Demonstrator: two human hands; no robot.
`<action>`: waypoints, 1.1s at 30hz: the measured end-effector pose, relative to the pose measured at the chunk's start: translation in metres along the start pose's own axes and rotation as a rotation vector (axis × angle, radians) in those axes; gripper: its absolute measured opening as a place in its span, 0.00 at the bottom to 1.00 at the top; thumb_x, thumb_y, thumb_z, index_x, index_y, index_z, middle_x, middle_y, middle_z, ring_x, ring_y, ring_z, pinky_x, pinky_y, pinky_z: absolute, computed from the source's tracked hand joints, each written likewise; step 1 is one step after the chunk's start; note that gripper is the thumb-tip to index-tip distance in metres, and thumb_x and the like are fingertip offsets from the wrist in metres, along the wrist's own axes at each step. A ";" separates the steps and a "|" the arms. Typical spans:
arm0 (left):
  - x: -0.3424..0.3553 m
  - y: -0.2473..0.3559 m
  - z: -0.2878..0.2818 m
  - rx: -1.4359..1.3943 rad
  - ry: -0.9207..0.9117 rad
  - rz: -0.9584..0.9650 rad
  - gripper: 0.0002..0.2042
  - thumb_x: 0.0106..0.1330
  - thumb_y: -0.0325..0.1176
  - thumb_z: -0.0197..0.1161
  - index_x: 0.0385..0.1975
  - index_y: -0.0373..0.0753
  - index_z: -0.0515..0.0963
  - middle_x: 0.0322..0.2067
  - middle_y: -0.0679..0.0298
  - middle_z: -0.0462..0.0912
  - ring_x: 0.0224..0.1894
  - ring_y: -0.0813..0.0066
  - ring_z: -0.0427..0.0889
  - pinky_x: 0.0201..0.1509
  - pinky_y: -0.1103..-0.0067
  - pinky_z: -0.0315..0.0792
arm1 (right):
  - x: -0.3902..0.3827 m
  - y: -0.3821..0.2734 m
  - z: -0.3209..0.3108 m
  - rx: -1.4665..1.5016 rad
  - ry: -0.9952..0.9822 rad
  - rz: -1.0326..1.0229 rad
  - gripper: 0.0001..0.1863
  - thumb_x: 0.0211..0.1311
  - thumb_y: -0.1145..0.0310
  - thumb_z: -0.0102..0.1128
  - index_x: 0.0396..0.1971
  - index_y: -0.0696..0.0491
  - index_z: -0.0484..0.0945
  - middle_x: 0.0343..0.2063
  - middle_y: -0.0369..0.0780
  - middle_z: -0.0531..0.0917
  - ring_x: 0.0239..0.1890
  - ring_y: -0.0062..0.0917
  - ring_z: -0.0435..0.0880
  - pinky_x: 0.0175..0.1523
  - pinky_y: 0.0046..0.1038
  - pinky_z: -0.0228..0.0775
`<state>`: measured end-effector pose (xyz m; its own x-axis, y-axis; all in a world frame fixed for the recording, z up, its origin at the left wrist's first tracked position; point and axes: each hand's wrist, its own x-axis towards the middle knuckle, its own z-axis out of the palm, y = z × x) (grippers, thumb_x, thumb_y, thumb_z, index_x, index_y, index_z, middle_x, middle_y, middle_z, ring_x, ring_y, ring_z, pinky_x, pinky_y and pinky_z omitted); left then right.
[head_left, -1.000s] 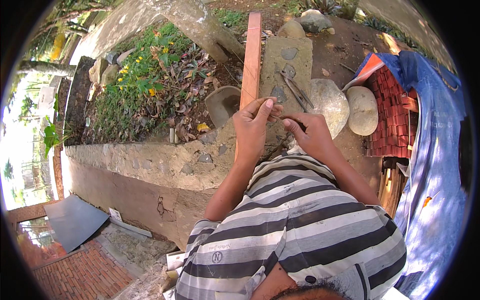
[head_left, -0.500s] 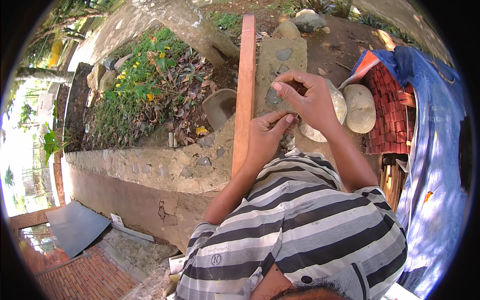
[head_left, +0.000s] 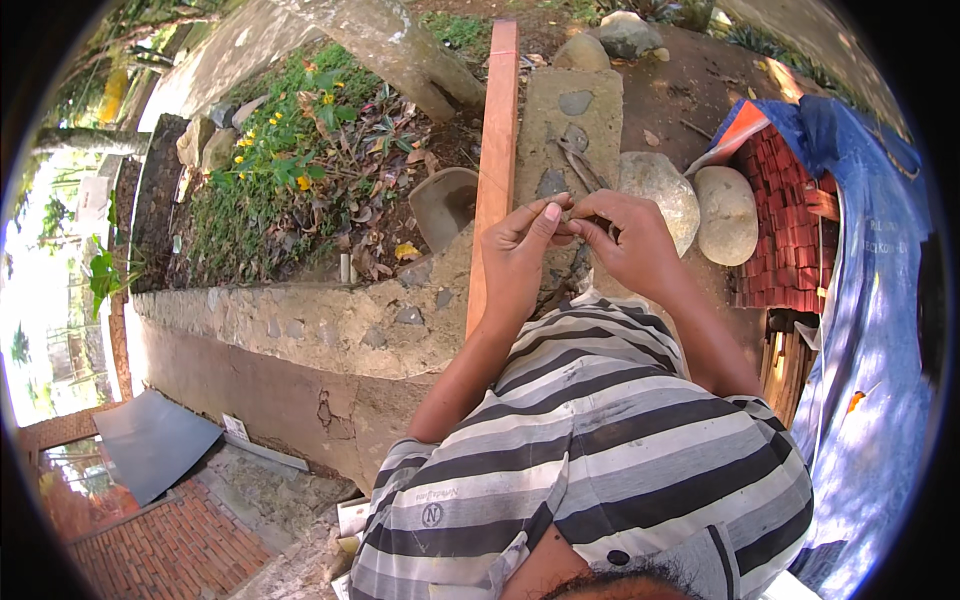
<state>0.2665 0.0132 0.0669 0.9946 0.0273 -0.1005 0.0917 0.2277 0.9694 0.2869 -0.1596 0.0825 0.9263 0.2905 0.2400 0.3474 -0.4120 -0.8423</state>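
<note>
My left hand (head_left: 518, 258) and my right hand (head_left: 632, 238) meet in front of my body, both closed in a pinch with fingertips close together. A thin strand, like wire or thread, seems to be held between them; it is mostly hidden by the fingers. Just beyond the fingertips, a metal tool like a pair of pincers (head_left: 580, 163) lies on top of the stone-and-cement wall (head_left: 545, 105). Beside my left hand runs a long reddish-brown wooden beam (head_left: 495, 165), resting along the wall and pointing away from me.
Pale boulders (head_left: 725, 215) lie right of the wall, near a stack of red roof shingles (head_left: 785, 220) and a blue tarpaulin (head_left: 870, 330). To the left are a planted bed with yellow flowers (head_left: 300, 150), a grey basin (head_left: 445, 205), a low wall (head_left: 300, 325) and a tree trunk (head_left: 400, 60).
My right hand has come down from its raised position and joined my left hand at the fingertips. The pincer-like tool on the wall, covered before, now shows.
</note>
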 end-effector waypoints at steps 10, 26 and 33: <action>0.005 -0.002 0.000 0.040 -0.032 -0.018 0.16 0.76 0.34 0.61 0.51 0.26 0.83 0.41 0.55 0.88 0.39 0.75 0.86 0.45 0.78 0.83 | 0.001 0.003 0.004 -0.061 0.007 0.003 0.06 0.60 0.71 0.68 0.35 0.56 0.84 0.30 0.45 0.83 0.33 0.44 0.82 0.38 0.38 0.74; 0.006 -0.007 -0.003 0.238 -0.039 0.086 0.12 0.77 0.33 0.59 0.43 0.28 0.84 0.32 0.60 0.88 0.30 0.78 0.84 0.36 0.80 0.78 | 0.000 0.006 -0.002 0.091 0.132 0.069 0.06 0.64 0.71 0.66 0.37 0.58 0.83 0.33 0.41 0.86 0.30 0.29 0.84 0.33 0.27 0.74; 0.003 -0.011 0.000 0.328 -0.217 0.010 0.10 0.76 0.29 0.58 0.46 0.30 0.84 0.28 0.62 0.85 0.28 0.81 0.80 0.34 0.81 0.76 | -0.005 0.001 -0.005 0.149 0.190 0.144 0.06 0.64 0.72 0.67 0.37 0.58 0.83 0.32 0.41 0.86 0.28 0.25 0.83 0.33 0.25 0.72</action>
<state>0.2688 0.0108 0.0562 0.9797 -0.1862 -0.0746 0.0574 -0.0958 0.9937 0.2838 -0.1655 0.0824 0.9801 0.0657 0.1872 0.1983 -0.3015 -0.9326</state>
